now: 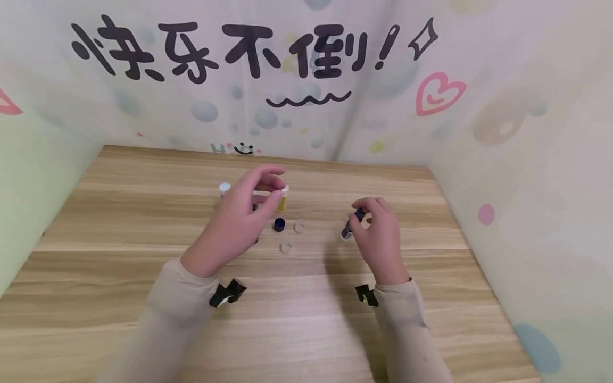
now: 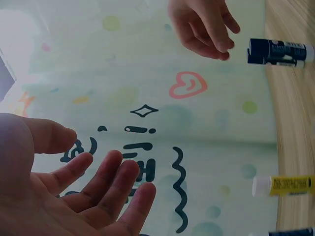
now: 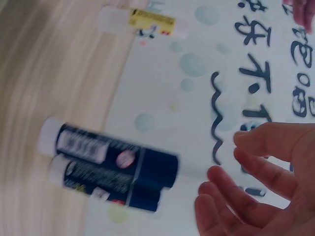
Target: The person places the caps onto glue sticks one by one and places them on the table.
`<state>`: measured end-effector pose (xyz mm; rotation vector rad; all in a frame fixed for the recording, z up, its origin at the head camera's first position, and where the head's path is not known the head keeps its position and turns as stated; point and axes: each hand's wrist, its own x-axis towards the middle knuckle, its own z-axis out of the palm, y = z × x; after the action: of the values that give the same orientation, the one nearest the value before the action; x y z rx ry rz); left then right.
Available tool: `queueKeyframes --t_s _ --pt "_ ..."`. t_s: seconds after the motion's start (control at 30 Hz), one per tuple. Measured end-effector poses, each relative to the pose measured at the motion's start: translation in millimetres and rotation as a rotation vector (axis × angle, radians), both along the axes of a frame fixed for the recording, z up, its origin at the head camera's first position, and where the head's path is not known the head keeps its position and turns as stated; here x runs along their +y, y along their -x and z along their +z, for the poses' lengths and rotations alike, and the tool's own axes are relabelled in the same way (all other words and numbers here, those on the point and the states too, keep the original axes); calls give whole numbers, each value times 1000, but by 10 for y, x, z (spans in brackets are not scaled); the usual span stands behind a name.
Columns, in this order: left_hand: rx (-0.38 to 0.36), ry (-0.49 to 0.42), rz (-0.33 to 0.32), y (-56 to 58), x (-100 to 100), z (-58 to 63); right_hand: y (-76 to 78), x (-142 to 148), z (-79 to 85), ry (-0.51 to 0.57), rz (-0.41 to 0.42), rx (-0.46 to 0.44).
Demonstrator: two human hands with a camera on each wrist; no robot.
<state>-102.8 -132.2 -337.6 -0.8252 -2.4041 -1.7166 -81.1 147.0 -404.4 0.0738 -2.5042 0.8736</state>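
Observation:
My left hand [image 1: 239, 215], fingers loosely bent and holding nothing, hovers over the left group of small tubes. Just beyond its fingertips stands a glue stick with a yellow label [image 2: 291, 185] and a white top. To the right, my right hand [image 1: 381, 234] hangs relaxed near two upright navy glue sticks [image 3: 113, 153] with dark caps. One is larger, and they stand side by side. In the right wrist view, bare space separates the fingers from both sticks. My left hand partly covers another dark item [image 1: 255, 207].
Between the hands lie a navy cap [image 1: 279, 225] and two pale ring-like caps [image 1: 299, 226]. A white-topped tube [image 1: 224, 189] stands left of my left hand. Printed cloth walls [image 1: 306, 125] border the wooden table [image 1: 297, 324] at the back and sides.

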Motion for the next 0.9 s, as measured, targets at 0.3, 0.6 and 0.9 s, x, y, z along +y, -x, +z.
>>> queueKeyframes --t_s 0.3,0.6,0.9 --pt "-29 104 157 101 -585 -238 -12 -346 30 -57 217 -3" --pt "-80 186 271 280 -943 -562 46 -729 -21 -225 474 -109" --pt "-211 340 282 662 -974 -867 213 -1166 -13 -446 627 -180"
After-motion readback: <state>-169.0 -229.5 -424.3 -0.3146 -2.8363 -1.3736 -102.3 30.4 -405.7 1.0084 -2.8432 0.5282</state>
